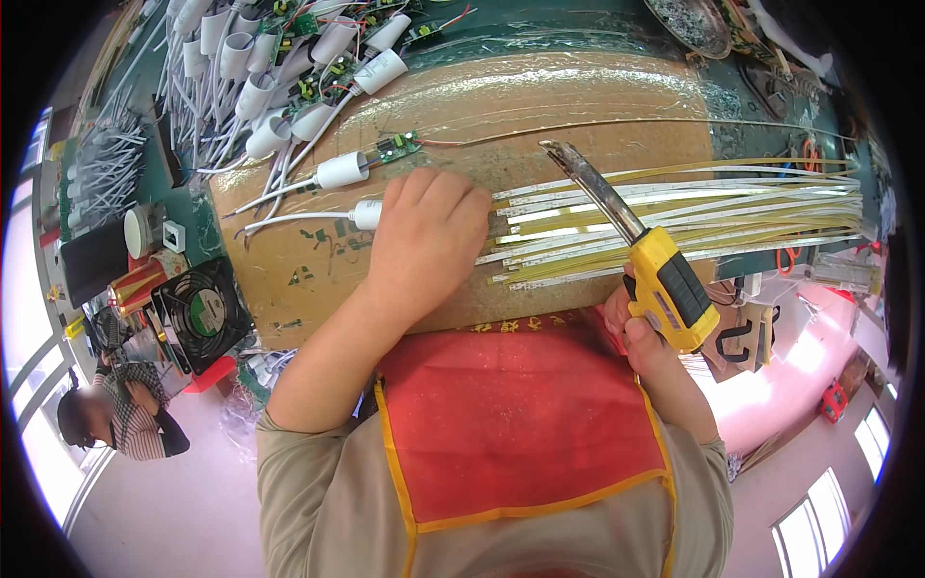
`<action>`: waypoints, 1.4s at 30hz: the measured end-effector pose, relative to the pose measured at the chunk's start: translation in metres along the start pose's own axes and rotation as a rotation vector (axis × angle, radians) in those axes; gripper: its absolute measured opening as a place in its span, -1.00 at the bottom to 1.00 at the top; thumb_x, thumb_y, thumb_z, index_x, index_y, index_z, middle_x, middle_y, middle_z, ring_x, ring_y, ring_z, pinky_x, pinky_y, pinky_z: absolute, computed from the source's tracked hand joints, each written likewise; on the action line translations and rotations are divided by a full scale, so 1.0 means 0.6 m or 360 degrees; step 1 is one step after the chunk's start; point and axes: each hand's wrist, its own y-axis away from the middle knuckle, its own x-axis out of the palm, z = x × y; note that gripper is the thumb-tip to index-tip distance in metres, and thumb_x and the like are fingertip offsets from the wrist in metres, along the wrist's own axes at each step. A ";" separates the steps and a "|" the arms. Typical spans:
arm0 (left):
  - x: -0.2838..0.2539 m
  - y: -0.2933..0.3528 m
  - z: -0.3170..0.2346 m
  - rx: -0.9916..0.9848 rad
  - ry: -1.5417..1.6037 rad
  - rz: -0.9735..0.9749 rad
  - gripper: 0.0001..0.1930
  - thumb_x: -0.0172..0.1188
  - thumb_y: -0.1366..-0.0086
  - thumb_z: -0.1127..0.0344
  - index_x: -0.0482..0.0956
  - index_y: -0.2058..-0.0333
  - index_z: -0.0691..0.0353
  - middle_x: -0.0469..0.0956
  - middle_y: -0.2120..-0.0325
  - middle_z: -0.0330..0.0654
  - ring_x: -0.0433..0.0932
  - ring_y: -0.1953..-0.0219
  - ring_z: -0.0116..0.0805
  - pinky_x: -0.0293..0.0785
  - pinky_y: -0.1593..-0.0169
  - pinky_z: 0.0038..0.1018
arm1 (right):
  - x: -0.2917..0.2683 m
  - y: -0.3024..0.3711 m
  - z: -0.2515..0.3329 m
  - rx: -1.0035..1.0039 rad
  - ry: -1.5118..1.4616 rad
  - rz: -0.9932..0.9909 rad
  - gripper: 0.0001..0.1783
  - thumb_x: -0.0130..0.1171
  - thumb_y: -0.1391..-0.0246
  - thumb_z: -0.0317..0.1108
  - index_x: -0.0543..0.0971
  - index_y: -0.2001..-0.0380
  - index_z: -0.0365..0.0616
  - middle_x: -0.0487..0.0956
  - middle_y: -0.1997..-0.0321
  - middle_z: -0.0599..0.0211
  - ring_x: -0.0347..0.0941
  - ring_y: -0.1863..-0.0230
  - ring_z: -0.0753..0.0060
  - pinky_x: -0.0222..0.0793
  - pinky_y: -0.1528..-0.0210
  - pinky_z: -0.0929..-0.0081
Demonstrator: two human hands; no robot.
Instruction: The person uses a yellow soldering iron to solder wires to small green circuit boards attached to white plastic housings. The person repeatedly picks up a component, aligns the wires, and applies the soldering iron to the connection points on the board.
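My right hand (644, 342) is wrapped round a yellow-and-black soldering gun (674, 289). Its long metal tip slants up and left over the board. My left hand (431, 236) is closed, knuckles up, on the brown work board (578, 106). Against its left side lies a white plastic sleeve (365, 215) with a white cable; the hand hides its right end and whatever the fingers grip. Just beyond lies another white sleeve (342, 170), with a green circuit board (395, 145) sticking out, wires running right. Right of my left hand, white and yellow LED strips (674, 207) lie side by side.
A pile of white sleeves (255, 96) with cables and circuit boards fills the back left. A black fan (202, 313) stands at the left edge. A round metal dish (694, 27) sits at the back right. Another person (125, 409) is at the far left.
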 end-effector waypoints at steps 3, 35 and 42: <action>-0.001 0.000 -0.001 -0.0013 0.0002 -0.0011 -0.82 0.26 0.01 0.48 0.57 0.36 0.15 0.49 0.39 -0.25 0.47 0.31 -0.19 0.36 0.22 -0.31 | 0.000 -0.001 0.002 -0.0022 -0.0040 0.0023 -0.78 0.25 -0.04 -0.33 0.39 0.36 -0.07 0.39 0.54 0.47 0.29 0.52 0.60 0.24 0.49 0.58; -0.019 -0.031 -0.013 -0.0629 0.0326 0.0230 -0.84 0.24 -0.10 0.42 0.53 0.32 0.28 0.53 0.35 -0.04 0.52 0.23 -0.02 0.44 0.14 -0.23 | 0.007 0.002 -0.008 -0.0056 -0.0062 -0.0104 -0.18 0.34 0.01 -0.02 0.24 -0.18 -0.24 0.26 0.56 0.50 0.17 0.57 0.59 0.10 0.56 0.63; -0.012 -0.024 -0.016 -0.0496 0.0170 0.0279 -0.92 0.19 -0.17 0.40 0.54 0.37 0.27 0.55 0.36 -0.04 0.52 0.24 0.02 0.44 0.15 -0.21 | 0.009 0.000 -0.008 -0.0119 -0.0080 -0.0086 -0.23 0.31 -0.04 -0.05 0.24 -0.18 -0.24 0.27 0.57 0.49 0.19 0.58 0.57 0.12 0.56 0.60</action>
